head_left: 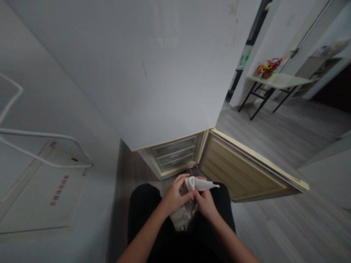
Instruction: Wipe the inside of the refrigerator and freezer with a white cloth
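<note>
Between my knees I hold a limp, pale bag (183, 216) whose whitish top (204, 184) is gathered and sticks out to the right in a point. My left hand (174, 193) is curled around the gathered part, thumb pressed against it. My right hand (204, 199) pinches the same part from the right side, below the pointed end. What the bag holds cannot be made out. Just beyond my hands is the open lower compartment (175, 155) of a fridge, with several translucent drawer fronts inside.
The compartment's door (241, 164) stands swung out to my right, close to my knee. Above rises the flat upper door (175, 73). On the left wall are a printed panel (49, 186) and a white bent rail (44, 134). A table with flowers (279, 81) stands at the far right.
</note>
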Demonstrator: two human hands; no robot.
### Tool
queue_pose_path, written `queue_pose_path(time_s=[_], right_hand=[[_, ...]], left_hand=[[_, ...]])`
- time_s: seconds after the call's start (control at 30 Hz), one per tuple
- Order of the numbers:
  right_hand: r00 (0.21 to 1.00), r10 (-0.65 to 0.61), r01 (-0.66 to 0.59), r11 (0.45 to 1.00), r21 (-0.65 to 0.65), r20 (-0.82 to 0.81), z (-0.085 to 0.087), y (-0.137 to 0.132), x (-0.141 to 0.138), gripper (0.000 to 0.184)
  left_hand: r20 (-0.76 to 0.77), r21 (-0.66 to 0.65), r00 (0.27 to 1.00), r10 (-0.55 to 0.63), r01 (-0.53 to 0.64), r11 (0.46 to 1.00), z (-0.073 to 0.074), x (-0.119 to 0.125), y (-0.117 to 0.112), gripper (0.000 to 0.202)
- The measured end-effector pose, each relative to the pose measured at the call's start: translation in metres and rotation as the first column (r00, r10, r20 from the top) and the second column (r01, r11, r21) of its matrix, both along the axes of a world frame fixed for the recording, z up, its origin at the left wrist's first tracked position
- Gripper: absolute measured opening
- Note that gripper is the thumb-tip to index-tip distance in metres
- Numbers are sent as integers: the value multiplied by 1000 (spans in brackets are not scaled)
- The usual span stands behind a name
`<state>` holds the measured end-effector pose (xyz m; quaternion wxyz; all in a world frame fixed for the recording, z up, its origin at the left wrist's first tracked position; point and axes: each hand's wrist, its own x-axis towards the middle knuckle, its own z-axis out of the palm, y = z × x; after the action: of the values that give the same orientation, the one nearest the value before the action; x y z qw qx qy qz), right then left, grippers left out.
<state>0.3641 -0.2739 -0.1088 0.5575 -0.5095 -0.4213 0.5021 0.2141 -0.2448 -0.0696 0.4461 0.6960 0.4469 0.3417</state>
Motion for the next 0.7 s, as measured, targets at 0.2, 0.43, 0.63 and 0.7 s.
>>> queue_pose_path(time_s=[0.2, 0.43, 0.63, 0.7], right_hand=[[1000, 16, -13, 994, -113, 27, -2, 6, -17, 38], [992, -2, -21, 982, -187, -123, 6, 28, -50, 55], [993, -6, -23, 972, -234, -121, 7, 72, -49, 49], [987, 75, -99, 980, -174, -143, 15, 86, -46, 45]], left_hand=[[21, -35, 1000, 8, -7, 999, 0, -34, 4, 34], [358, -355, 878, 317, -186, 916, -21, -75, 16, 39], [556, -557, 769, 313, 65, 828, -18, -108, 44, 62], [597, -603, 746, 296, 174, 779, -24, -109, 57, 61]])
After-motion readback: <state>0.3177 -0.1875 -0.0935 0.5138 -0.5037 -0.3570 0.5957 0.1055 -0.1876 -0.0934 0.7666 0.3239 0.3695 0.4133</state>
